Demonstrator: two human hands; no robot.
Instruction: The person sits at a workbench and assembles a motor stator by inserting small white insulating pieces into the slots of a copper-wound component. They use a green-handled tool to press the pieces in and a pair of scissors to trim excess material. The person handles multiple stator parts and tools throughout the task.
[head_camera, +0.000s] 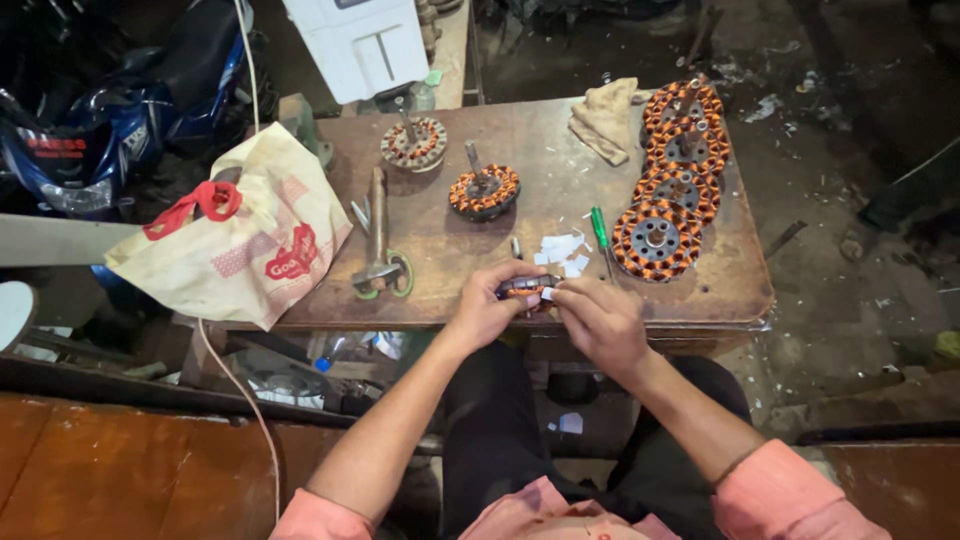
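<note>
Head view: left hand (487, 308) and right hand (600, 320) both grip small copper-wound stator (527, 289) between them.

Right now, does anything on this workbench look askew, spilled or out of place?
Mostly orderly. White paper scraps lie scattered loose beside the green screwdriver, and more litter the floor below. The cloth bag overhangs the table's left edge. Both hands, left hand and right hand, hold a small wound part.
</note>
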